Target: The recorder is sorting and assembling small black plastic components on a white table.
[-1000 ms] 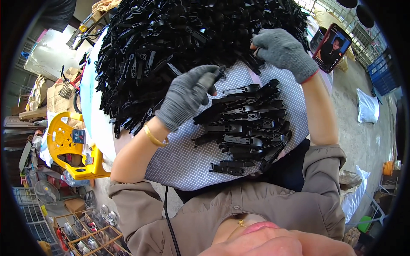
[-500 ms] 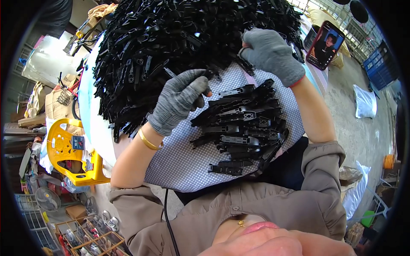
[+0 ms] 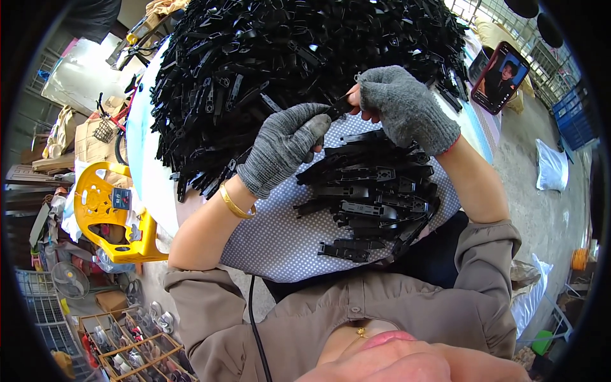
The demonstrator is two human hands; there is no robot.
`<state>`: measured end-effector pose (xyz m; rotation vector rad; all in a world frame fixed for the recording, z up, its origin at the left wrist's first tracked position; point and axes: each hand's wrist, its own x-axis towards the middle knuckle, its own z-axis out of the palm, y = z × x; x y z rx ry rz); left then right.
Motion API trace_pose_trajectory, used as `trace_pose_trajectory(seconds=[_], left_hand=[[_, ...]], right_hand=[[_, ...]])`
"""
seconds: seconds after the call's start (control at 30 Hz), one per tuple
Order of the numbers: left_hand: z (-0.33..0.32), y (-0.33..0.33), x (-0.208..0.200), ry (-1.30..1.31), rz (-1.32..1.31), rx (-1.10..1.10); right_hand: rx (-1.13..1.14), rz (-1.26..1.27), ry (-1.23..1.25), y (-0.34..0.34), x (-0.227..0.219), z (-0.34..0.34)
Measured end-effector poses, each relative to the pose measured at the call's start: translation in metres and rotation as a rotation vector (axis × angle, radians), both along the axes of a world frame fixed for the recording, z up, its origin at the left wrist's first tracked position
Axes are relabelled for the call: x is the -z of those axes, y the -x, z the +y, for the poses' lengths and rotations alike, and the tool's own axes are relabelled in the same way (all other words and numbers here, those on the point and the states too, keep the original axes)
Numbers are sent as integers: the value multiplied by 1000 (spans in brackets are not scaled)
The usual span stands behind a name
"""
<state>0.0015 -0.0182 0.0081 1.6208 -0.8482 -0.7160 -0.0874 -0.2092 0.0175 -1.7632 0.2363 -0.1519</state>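
Cloth [image 3: 273, 245] partly covered; fingers [image 3: 317, 125] obscure black part [image 3: 338, 108].

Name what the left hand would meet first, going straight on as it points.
Beyond the black part in the left hand, probably the right hand, though depth is unclear.

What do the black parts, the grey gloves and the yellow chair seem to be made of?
Black parts: probably moulded plastic, smooth and slightly shiny, judging by their crisp shapes and pale highlights.
Grey gloves: likely knitted yarn, matt, with visible ribbing; cotton or synthetic, I can't tell.
Yellow chair: seemingly glossy moulded plastic, given its rounded, cut-out back.
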Motion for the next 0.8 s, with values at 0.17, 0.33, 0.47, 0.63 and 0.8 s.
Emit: trace_pose_trajectory(seconds=[0.17,0.33,0.47,0.63,0.8], left_hand=[[1,-4,2,-62,-66,-28],[3,-6,1,34,-44,87],[-4,3,4,-12,-341,208],[-5,22,-2,6,-438,211],[-5,27,7,240,-700,168]], right_hand=[[2,50,123,2,-3,4],[-302,-291,616,-3,-2,-6],[-202,-102,-113,1,-1,16],[-202,-190,-24,7,-8,41],[-301,-279,71,8,-10,42]])
